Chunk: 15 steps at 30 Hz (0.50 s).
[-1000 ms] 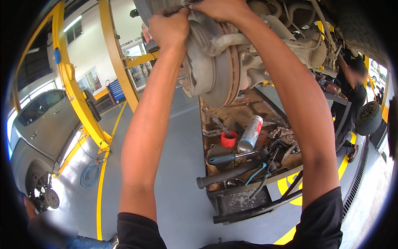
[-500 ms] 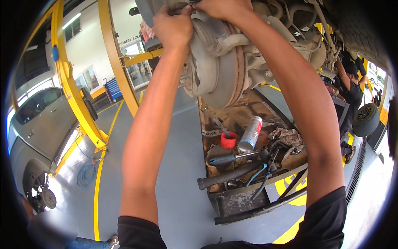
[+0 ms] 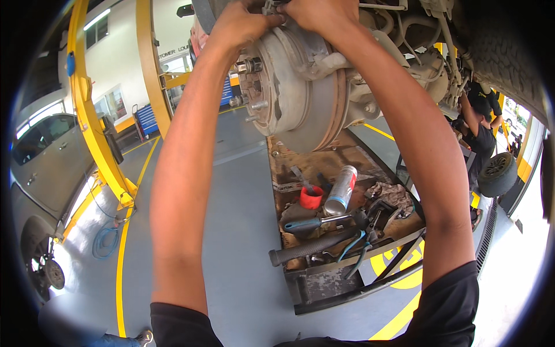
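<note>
Both my arms reach up to the top edge of the view, above a worn brake disc (image 3: 328,110) with a rusty rim. My left hand (image 3: 245,24) is closed, thumb pointing right, at the top of the brake assembly. Close beside it my right hand (image 3: 324,14) is also closed, fingertips bent toward the left thumb. Between them shows a small grey metal part (image 3: 272,7), mostly hidden by the fingers and cut off by the frame. Below my left hand, the wheel hub (image 3: 257,92) bears several bare studs.
Under the disc stands a tool cart (image 3: 315,156) with a spray can (image 3: 341,191), red cup (image 3: 311,198), blue-handled tool (image 3: 303,225), pliers (image 3: 355,248) and crumpled rag (image 3: 393,196). A co-worker (image 3: 481,139) is near a loose wheel (image 3: 498,173) at right. A yellow lift post (image 3: 95,121) rises left.
My view has shifted, so the disc and more of the hub studs show. My left hand has moved up slightly; both hands stay together at the top of the brake.
</note>
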Each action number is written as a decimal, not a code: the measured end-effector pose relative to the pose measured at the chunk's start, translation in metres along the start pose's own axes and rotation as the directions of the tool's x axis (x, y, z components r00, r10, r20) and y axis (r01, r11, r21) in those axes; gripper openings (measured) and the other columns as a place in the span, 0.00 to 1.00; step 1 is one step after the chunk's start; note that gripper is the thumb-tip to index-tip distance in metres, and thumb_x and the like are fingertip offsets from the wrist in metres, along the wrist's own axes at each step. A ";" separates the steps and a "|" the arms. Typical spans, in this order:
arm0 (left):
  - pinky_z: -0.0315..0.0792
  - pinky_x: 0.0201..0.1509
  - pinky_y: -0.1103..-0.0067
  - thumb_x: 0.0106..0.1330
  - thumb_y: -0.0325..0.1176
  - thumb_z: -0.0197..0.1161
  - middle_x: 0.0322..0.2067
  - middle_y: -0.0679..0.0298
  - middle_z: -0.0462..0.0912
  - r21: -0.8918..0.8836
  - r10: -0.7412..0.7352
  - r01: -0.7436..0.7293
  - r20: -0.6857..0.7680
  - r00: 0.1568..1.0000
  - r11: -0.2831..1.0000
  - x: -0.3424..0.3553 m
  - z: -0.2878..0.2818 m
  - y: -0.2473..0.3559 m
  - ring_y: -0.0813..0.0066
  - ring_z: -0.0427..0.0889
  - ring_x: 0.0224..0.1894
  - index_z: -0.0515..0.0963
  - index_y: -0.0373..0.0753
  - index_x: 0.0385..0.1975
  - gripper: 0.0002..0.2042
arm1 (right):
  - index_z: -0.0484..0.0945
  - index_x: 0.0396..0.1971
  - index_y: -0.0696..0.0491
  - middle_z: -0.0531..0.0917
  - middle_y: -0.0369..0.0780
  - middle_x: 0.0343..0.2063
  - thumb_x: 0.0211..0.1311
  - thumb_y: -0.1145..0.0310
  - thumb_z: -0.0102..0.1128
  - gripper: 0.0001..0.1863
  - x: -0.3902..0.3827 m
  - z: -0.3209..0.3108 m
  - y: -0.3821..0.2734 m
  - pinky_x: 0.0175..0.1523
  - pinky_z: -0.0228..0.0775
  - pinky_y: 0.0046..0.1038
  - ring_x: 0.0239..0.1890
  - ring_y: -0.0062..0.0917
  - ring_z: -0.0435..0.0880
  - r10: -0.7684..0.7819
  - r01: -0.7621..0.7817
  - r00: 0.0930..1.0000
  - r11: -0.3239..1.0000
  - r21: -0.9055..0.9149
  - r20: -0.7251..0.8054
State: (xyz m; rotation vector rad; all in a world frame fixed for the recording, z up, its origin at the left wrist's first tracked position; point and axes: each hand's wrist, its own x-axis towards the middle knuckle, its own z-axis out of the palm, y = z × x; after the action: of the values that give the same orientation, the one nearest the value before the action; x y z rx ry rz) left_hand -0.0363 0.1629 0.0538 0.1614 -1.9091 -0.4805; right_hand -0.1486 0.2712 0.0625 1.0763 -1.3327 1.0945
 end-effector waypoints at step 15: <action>0.77 0.56 0.70 0.62 0.40 0.72 0.47 0.46 0.88 0.212 0.219 -0.168 -0.244 0.945 0.963 -0.006 0.030 -0.023 0.59 0.88 0.50 0.80 0.31 0.59 0.28 | 0.89 0.37 0.52 0.87 0.53 0.40 0.53 0.70 0.64 0.12 -0.002 -0.009 0.000 0.50 0.79 0.46 0.45 0.49 0.87 -0.055 0.057 0.997 0.998 -0.037 0.057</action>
State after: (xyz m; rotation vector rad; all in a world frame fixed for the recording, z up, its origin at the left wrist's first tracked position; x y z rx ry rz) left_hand -0.0643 0.1517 0.0304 0.1511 -1.6825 -0.1348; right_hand -0.1467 0.2804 0.0607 1.1168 -1.3544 0.9997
